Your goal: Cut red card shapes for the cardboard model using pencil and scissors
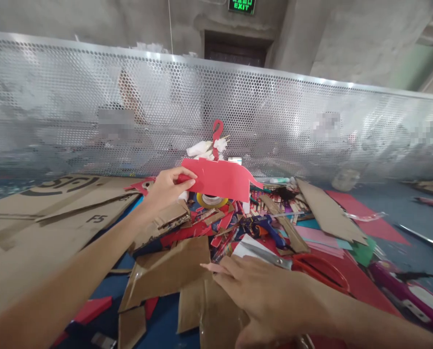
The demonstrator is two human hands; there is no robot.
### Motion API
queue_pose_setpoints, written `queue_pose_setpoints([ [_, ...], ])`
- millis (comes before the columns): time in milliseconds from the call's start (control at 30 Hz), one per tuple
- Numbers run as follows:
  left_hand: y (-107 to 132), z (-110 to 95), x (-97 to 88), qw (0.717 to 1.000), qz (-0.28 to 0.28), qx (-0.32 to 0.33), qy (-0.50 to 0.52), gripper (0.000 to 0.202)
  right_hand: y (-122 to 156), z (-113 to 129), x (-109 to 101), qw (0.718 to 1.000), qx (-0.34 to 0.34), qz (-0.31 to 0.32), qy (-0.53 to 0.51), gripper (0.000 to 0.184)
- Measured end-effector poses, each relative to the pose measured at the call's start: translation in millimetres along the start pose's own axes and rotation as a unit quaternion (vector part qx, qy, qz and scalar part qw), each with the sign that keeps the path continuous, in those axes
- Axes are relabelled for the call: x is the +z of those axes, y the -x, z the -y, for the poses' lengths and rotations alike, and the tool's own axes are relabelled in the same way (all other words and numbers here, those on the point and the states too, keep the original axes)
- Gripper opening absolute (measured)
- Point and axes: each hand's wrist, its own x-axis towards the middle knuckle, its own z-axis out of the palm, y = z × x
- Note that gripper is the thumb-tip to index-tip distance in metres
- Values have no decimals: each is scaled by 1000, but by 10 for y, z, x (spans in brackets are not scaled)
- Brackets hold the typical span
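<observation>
My left hand pinches the left end of a red cut-out sheet, held up above the clutter; its right end tapers into a curved tail. Lower down, my right hand is closed around a short pencil, whose pointed tip sticks out to the left past the fingers. Just beyond that hand lie scissors with red handles, their blades over a white piece of paper. Cardboard pieces lie under and beside the right hand.
A large cardboard sheet covers the left side. Behind the red sheet are white flowers and a roll of tape. A blue glue gun lies mid-table, a purple corded device at right. A perforated metal screen stands behind.
</observation>
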Motion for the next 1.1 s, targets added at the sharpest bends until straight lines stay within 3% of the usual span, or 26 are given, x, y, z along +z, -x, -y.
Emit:
queue_pose_setpoints([
  [333,3,-22,-13,1000,-3,-3,0,25,-24,175,215,1000,1,-6,2,109],
  [500,-1,-24,9,1000,11,8,9,24,146,240,72,998,39,-34,29,107],
  [700,34,-11,136,999,40,14,19,19,299,-58,-124,988,154,14,30,116],
  [833,141,-16,311,998,56,-10,21,20,325,-231,-131,985,164,48,20,113],
  [967,321,-115,485,996,71,-37,48,18,406,-127,-461,995,85,57,3,93],
  [1100,511,-156,660,990,95,-74,77,15,385,-54,-1004,994,11,90,-66,46],
])
